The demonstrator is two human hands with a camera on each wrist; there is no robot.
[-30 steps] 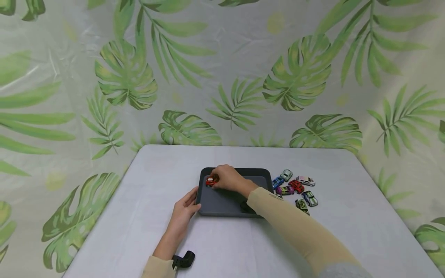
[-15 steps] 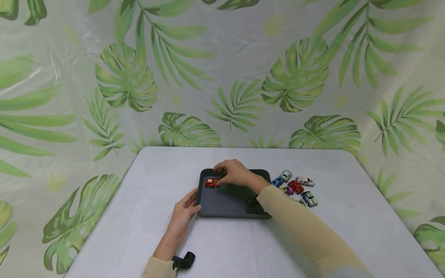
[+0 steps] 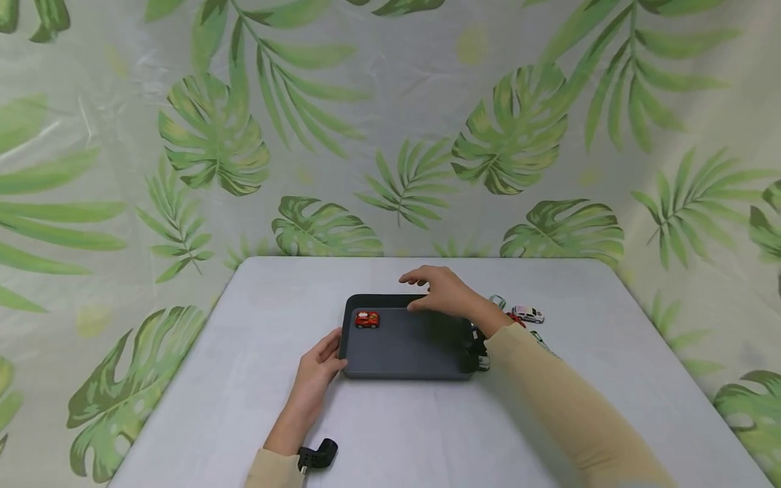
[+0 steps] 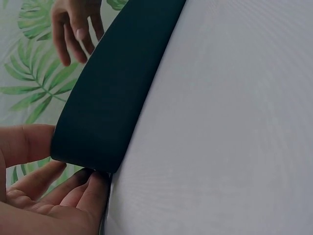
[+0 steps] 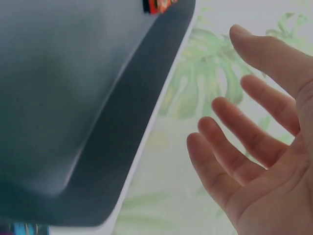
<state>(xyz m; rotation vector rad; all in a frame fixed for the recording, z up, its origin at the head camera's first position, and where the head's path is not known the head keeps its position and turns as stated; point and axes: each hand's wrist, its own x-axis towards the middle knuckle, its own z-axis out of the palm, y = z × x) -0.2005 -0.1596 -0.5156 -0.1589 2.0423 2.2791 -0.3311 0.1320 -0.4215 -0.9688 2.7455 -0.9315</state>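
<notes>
Red toy car [image 3: 367,320] inside gray tray [image 3: 399,352], near far-left corner. Gripping tray's left edge with left hand [image 3: 318,371], fingers clamped on it; right hand [image 3: 447,293] above tray's far side, fingers and thumb apart. More toy cars [image 3: 528,314] just right of tray, on bench [image 3: 390,434].

A pale grey, slightly glossy sheet printed with green leaves [image 3: 421,102] fills the background and spreads along both sides. Its pattern mixes broad, split green leaves [image 3: 218,157], slender, feathery green fronds [image 3: 401,193] and faint yellow blotches [image 3: 472,44]. A white table with rounded far corners [image 3: 293,291] stands before it, widening toward the viewer. Soft light leaves whitish glints on the sheet's upper left
</notes>
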